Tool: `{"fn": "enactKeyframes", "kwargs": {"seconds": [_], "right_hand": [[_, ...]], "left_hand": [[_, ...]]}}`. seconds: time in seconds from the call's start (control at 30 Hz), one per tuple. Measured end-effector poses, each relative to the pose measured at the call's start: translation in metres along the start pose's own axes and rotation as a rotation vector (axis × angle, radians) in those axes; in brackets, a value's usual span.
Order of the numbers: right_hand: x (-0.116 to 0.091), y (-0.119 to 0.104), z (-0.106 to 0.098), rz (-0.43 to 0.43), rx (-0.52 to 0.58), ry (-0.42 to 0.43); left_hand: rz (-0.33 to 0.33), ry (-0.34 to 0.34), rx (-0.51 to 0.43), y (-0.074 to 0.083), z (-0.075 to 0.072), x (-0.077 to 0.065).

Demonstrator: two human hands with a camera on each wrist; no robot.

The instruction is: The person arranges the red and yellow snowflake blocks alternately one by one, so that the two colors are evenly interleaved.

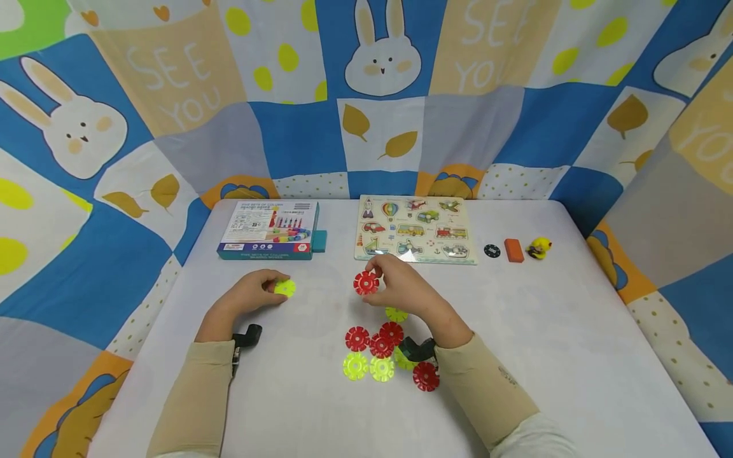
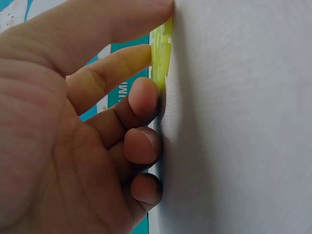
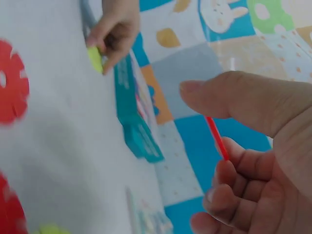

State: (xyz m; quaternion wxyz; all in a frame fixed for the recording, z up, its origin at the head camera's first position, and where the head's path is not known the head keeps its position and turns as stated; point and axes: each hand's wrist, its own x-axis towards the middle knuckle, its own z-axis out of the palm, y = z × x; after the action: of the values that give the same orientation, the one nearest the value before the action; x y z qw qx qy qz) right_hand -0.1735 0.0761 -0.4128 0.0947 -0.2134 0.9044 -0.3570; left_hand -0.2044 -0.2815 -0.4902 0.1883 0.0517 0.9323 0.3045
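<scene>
My left hand (image 1: 252, 292) pinches a yellow-green notched plastic disc (image 1: 285, 288) between thumb and fingers, low at the tabletop. In the left wrist view, that disc stands edge-on beside the white cloth. My right hand (image 1: 405, 291) holds a red notched disc (image 1: 366, 283) by its rim, raised off the table; the right wrist view shows only its thin edge. Below the right hand lie several loose discs, among them a red one (image 1: 357, 339) and a yellow-green one (image 1: 356, 366). The right wrist and its camera partly cover one yellow-green disc (image 1: 404, 360).
A teal-edged box (image 1: 266, 230) lies at the back left. Behind the right hand is a wooden picture puzzle board (image 1: 415, 229). Farther right are a black round chip (image 1: 492, 251), an orange block (image 1: 514, 250) and a yellow duck figure (image 1: 539, 248). Patterned curtains surround the white table (image 1: 298, 394).
</scene>
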Motion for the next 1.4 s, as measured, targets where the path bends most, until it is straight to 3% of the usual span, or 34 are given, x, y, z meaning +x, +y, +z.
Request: {"fn": "enactKeyframes", "kwargs": {"seconds": [0.2, 0.43, 0.67, 0.9, 1.23, 1.4], "right_hand": [[0.026, -0.015, 0.032, 0.061, 0.019, -0.020], [0.057, -0.026, 0.077, 0.090, -0.072, -0.050], [0.077, -0.026, 0.107, 0.115, -0.146, -0.059], [0.090, -0.024, 0.120, 0.159, -0.212, -0.057], [0.092, -0.019, 0.117, 0.159, -0.063, -0.063], [0.093, -0.019, 0.118, 0.152, -0.074, -0.071]], "left_hand": [[-0.005, -0.005, -0.011, -0.002, 0.000, 0.000], [-0.002, -0.015, -0.031, -0.005, 0.000, 0.004], [0.024, 0.000, -0.038, -0.004, 0.003, 0.004], [0.027, -0.018, -0.056, -0.001, 0.003, 0.006], [0.006, -0.006, -0.038, -0.003, 0.001, 0.003], [-0.004, 0.005, -0.025, -0.003, 0.001, 0.001]]}}
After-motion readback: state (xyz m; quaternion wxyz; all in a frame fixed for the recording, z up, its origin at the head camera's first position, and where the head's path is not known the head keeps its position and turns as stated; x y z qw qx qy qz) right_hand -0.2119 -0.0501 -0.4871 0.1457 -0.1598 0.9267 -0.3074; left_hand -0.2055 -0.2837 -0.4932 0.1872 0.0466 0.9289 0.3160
